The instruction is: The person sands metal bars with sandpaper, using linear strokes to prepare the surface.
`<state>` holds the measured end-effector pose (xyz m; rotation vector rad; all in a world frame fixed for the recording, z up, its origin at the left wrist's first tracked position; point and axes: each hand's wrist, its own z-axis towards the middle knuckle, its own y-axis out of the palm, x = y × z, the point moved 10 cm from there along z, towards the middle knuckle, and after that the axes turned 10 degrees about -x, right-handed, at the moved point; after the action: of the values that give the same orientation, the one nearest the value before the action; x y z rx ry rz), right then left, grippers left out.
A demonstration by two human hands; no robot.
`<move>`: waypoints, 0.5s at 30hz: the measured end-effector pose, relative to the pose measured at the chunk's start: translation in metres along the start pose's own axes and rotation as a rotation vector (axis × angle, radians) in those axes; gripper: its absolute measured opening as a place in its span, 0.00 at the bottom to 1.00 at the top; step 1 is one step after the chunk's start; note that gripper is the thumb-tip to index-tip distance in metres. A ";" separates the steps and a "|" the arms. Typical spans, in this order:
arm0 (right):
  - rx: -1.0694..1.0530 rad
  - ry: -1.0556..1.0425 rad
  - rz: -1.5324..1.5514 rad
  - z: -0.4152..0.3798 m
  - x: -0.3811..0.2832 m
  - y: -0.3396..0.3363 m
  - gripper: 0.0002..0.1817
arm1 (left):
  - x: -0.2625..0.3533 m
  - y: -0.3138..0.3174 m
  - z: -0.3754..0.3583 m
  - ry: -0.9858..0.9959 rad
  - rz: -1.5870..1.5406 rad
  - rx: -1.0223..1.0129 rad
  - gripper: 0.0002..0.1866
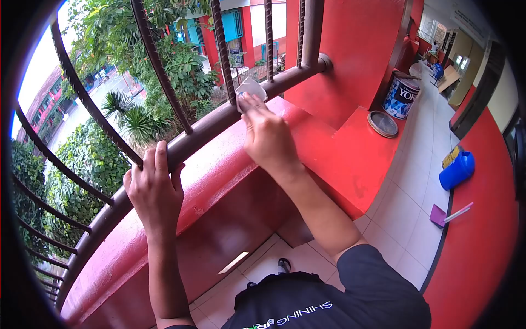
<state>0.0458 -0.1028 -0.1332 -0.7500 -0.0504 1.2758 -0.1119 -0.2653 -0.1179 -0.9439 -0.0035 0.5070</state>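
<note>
My left hand [153,189] grips the brown lower rail [205,123] of the railing, its fingers laid over the top between two upright bars. Farther along the same rail, my right hand [268,131] pinches a pale, flat, angular piece [252,88] like a folded sheet. That piece lies right at the rail, beside the foot of a twisted upright bar [223,52]. Part of it is hidden behind my fingers, and I cannot tell its exact kind. Below the rail runs a glossy pink-red ledge [219,159].
A paint can [401,96] stands on the red block [350,164] to the right, beside a round lid [382,124]. Along the tiled corridor are a blue container [456,170] and a purple dustpan [438,215]. Trees and buildings lie beyond the railing.
</note>
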 end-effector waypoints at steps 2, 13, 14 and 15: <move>0.058 0.112 0.002 0.009 0.032 -0.015 0.18 | 0.000 0.002 -0.002 -0.005 -0.009 -0.016 0.29; 0.053 0.078 -0.083 -0.016 -0.010 -0.002 0.19 | -0.004 -0.001 -0.005 -0.004 -0.031 -0.012 0.29; 0.018 0.062 -0.023 -0.019 -0.021 0.004 0.19 | -0.004 0.000 -0.004 0.000 -0.035 -0.010 0.29; 0.019 0.067 -0.030 -0.015 -0.014 0.002 0.19 | -0.005 0.000 -0.004 0.001 -0.034 0.000 0.29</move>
<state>0.0458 -0.1221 -0.1405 -0.7724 0.0041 1.2204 -0.1157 -0.2707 -0.1197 -0.9422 -0.0188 0.4748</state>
